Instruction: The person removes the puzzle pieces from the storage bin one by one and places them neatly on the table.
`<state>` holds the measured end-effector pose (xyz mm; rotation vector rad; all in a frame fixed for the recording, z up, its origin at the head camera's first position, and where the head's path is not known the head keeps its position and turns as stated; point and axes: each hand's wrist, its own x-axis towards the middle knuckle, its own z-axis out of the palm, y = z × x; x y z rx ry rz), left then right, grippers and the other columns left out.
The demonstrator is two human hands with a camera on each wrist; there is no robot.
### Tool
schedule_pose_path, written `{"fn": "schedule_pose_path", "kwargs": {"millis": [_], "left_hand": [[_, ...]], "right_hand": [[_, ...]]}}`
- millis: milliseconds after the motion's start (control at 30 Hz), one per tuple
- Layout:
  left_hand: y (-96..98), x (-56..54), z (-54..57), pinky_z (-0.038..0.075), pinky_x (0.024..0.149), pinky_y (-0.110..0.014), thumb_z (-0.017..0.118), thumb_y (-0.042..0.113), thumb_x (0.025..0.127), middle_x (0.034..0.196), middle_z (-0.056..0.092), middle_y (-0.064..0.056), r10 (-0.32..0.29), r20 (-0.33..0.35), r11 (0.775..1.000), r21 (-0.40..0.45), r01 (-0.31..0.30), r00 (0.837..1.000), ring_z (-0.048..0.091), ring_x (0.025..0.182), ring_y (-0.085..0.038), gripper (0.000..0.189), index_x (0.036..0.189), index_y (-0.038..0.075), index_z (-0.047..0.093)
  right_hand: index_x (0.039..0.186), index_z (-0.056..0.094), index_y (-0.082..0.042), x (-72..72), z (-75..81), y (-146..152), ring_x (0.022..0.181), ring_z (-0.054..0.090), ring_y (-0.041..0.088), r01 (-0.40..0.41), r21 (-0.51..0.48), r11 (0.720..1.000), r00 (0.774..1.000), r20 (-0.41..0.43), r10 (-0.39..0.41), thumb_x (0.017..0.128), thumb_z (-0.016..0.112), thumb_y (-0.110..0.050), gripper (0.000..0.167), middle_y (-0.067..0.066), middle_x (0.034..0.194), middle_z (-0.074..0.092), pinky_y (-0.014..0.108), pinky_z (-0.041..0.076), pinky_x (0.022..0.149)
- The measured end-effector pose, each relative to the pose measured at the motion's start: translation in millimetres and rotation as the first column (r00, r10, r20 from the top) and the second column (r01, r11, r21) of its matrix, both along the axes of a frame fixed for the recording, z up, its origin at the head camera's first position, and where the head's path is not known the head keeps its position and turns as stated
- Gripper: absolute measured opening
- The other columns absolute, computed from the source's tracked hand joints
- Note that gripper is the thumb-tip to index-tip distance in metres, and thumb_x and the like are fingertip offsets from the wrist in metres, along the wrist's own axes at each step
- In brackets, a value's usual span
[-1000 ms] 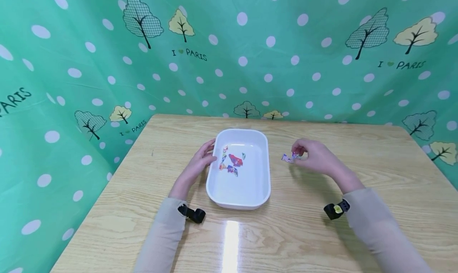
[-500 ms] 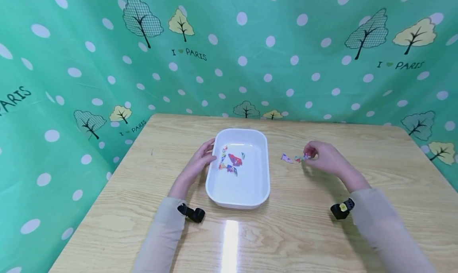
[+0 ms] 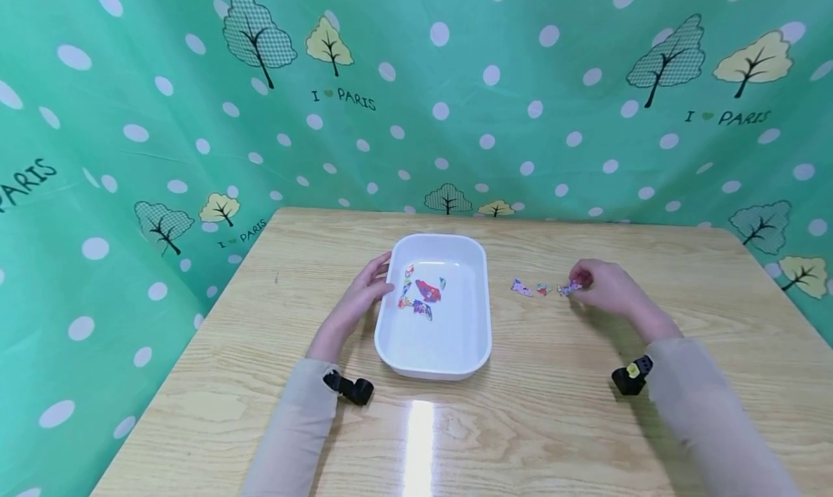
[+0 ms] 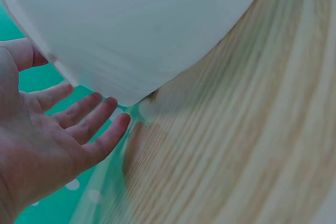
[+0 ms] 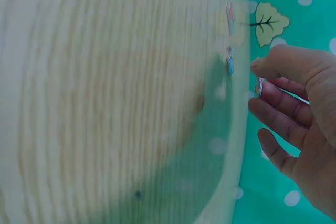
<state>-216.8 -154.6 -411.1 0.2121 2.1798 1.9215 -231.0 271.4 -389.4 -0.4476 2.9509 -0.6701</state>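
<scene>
My left hand (image 3: 356,299) rests against the left side of a white rectangular tub (image 3: 434,346). Its thumb lies at the rim. In the left wrist view the fingers (image 4: 107,139) are extended along the tub's outer wall. Right of the tub, my right hand (image 3: 605,287) pinches a small, thin, multicoloured piece (image 5: 260,85) between thumb and fingers, low over the tabletop. Just left of the fingertips lie a purple-patterned piece (image 3: 522,288), a red and green piece (image 3: 543,289) and another bluish piece (image 3: 563,291), in a row.
Inside the tub lie several more colourful flat pieces, among them a red one (image 3: 428,291) and a dark blue one (image 3: 422,309). The wooden table (image 3: 520,425) ends at a green dotted curtain (image 3: 488,85) behind. Each wrist wears a small black camera (image 3: 356,391).
My right hand has moved rightward in short steps along the table, leaving pieces in a row to its left. The left hand and the tub have stayed in place.
</scene>
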Motion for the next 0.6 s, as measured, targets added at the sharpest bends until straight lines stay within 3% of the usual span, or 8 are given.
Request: {"fn": "schedule_pose_path", "kwargs": {"millis": [267,500,600], "left_hand": [[1.1,-1.0,-0.8,0.033,0.103,-0.045,0.048,0.006,0.089,0.141,0.032,-0.018,-0.009,-0.005,1.0,-0.009,0.009,1.0,0.04,0.124,-0.036,0.062,0.145,0.015,0.022],[3.9,7.8,18.0,0.029,0.105,-0.046,0.047,0.002,0.09,0.142,0.029,-0.019,-0.017,0.038,1.0,0.025,0.016,0.999,0.037,0.126,-0.037,0.062,0.145,0.013,0.021],[1.4,4.1,10.3,0.03,0.105,-0.046,0.047,0.003,0.09,0.142,0.029,-0.018,-0.014,0.037,1.0,0.025,0.013,0.999,0.038,0.126,-0.036,0.062,0.145,0.015,0.021]], "right_hand": [[0.09,0.059,-0.001,-4.2,-8.9,12,0.075,0.054,0.02,0.028,0.037,0.999,0.999,0.016,-0.028,0.075,0.066,-0.013,0.02,0.007,0.081,0.06,0.035,0.047,0.067],[0.091,0.061,-0.001,-5.9,-13.4,15,0.075,0.055,0.019,0.038,0.04,0.998,0.999,0.028,-0.039,0.075,0.066,-0.013,0.02,0.007,0.081,0.06,0.034,0.045,0.067],[0.092,0.062,-0.001,-6.5,-14.1,14,0.075,0.055,0.02,0.037,0.039,0.999,0.999,0.034,-0.038,0.076,0.066,-0.013,0.02,0.008,0.082,0.061,0.035,0.046,0.067]]}}
